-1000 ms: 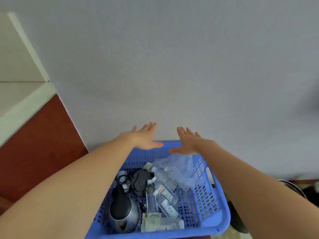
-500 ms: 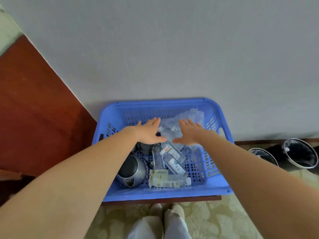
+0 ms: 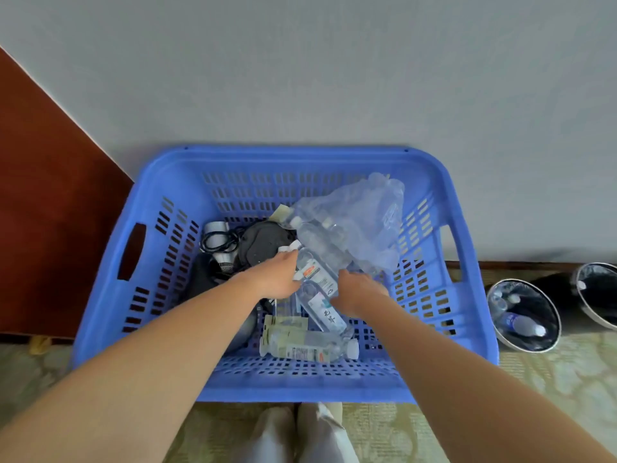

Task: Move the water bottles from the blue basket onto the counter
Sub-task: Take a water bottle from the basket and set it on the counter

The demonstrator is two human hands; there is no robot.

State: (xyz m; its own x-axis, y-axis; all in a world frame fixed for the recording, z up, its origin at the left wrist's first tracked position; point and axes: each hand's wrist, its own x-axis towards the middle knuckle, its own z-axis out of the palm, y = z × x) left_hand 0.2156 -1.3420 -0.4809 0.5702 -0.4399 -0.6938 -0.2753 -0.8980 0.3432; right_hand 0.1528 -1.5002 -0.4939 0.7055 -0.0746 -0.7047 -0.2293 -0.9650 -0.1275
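The blue basket [image 3: 293,155] stands on the floor against the wall. Several clear water bottles lie in it: one with an orange label [image 3: 315,274], one with a white label [image 3: 325,314], and one lying crosswise at the front [image 3: 307,345]. Both hands are down inside. My left hand [image 3: 277,279] rests against the orange-label bottle's left side with fingers stretched. On that bottle's right side is my right hand [image 3: 359,292], its fingers curled down out of sight. The counter is not in view.
A torn plastic pack with more bottles [image 3: 360,222] fills the basket's back right. A black kettle base [image 3: 263,242] and a coiled cable [image 3: 218,240] lie at the back left. Two round bins [image 3: 522,317] stand to the right, a red-brown panel [image 3: 50,212] to the left.
The view has tilted down onto the basket. Both hands have dropped from above the basket to either side of the orange-label bottle.
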